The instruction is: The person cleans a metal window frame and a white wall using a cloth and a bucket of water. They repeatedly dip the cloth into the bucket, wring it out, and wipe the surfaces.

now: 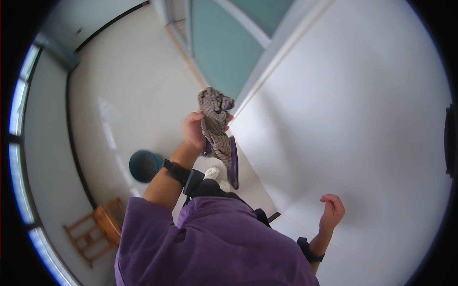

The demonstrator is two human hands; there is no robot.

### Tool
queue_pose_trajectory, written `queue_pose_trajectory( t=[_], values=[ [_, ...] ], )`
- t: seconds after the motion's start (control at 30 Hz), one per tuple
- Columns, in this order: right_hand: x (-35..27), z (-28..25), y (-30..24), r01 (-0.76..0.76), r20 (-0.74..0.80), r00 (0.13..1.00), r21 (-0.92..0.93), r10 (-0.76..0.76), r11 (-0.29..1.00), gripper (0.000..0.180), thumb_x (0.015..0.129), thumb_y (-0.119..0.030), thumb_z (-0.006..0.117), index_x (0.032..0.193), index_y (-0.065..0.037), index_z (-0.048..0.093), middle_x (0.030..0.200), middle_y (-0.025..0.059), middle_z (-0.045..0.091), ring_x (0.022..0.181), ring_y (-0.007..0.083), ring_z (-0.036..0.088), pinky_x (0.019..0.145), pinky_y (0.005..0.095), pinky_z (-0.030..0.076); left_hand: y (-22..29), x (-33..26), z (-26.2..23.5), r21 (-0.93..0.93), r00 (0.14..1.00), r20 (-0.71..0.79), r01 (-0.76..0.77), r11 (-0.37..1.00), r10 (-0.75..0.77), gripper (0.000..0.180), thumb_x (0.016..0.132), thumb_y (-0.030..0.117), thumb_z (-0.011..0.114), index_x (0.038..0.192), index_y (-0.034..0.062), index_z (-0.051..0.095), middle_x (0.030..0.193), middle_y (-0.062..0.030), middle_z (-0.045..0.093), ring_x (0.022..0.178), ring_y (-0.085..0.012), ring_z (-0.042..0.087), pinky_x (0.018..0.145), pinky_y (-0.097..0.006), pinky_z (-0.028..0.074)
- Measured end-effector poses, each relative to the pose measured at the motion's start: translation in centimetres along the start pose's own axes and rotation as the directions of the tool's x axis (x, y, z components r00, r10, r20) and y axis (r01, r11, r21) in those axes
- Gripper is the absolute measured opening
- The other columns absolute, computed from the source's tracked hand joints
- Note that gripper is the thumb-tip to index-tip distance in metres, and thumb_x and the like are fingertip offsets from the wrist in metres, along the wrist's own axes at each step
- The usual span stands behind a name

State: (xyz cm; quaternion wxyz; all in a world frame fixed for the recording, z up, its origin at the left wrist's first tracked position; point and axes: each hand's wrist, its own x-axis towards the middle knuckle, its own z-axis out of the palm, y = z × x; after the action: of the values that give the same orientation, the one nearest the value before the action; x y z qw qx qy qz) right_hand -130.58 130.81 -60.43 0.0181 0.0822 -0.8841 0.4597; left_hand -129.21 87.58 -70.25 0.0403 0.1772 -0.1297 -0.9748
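My left hand (pixel 193 131) is raised ahead of my body, its fingers closed round a crumpled cloth (pixel 217 136). The cloth is grey-brown with thin dark stripes and a purple edge; its upper part is bunched, and a longer part hangs down towards my feet. Fingertips show at its right side, so the hand reaches behind it. Out to the right, beside the white wall (pixel 372 124), my right hand (pixel 332 210) is loosely curled, with nothing visible in it. From this view I cannot tell whether it touches the wall.
A dark teal bucket (pixel 145 166) stands on the pale floor (pixel 133 86) left of my forearm. Further left and nearer is a wooden chair (pixel 102 229). Ahead is a green-panelled door (pixel 224 47) with a pale frame. Windows (pixel 19 107) run along the left. My white shoes (pixel 212 173) show below the cloth.
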Motion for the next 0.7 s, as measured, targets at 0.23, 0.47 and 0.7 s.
queue_pose_trajectory(
  t=[0.23,0.47,0.7],
  values=[
    [10.4,12.1,2.3,-0.077,0.584,0.810,0.192,-0.051,0.978,0.014,0.084,0.006,0.048,0.084,0.001,0.060,0.079,0.0067,0.062,0.075,0.0125,0.058,0.071,0.0240,0.046,-5.1,-3.4,-3.3,0.794,0.930,-0.141,-0.098,0.600,0.338,0.060,0.069,-0.007,0.064,0.119,0.0095,0.036,0.104,-0.0091,0.050,0.093,-0.0188,0.054,0.080,-0.031,0.047],
    [5.6,26.0,-0.8,-0.064,0.942,0.263,0.233,-0.209,0.970,0.036,0.085,-0.004,0.058,0.119,0.002,0.051,0.109,0.0109,0.060,0.094,0.0172,0.060,0.079,0.0297,0.049,-5.3,-10.5,-4.4,0.894,0.923,-0.168,-0.004,0.448,0.345,0.067,0.065,-0.011,0.055,0.126,0.0098,0.036,0.113,-0.0107,0.048,0.104,-0.0194,0.051,0.088,-0.029,0.043],
    [3.9,31.8,-3.7,-0.029,0.990,0.055,0.131,-0.129,0.991,0.055,0.081,-0.014,0.068,0.129,-0.003,0.044,0.116,0.0120,0.060,0.103,0.0213,0.059,0.082,0.0301,0.049,-3.3,-12.2,-5.3,0.949,0.908,0.236,-0.292,0.120,0.346,0.066,0.064,-0.017,0.047,0.125,0.0081,0.040,0.138,-0.0144,0.034,0.130,-0.0327,0.034,0.106,-0.036,0.030]
  ],
)
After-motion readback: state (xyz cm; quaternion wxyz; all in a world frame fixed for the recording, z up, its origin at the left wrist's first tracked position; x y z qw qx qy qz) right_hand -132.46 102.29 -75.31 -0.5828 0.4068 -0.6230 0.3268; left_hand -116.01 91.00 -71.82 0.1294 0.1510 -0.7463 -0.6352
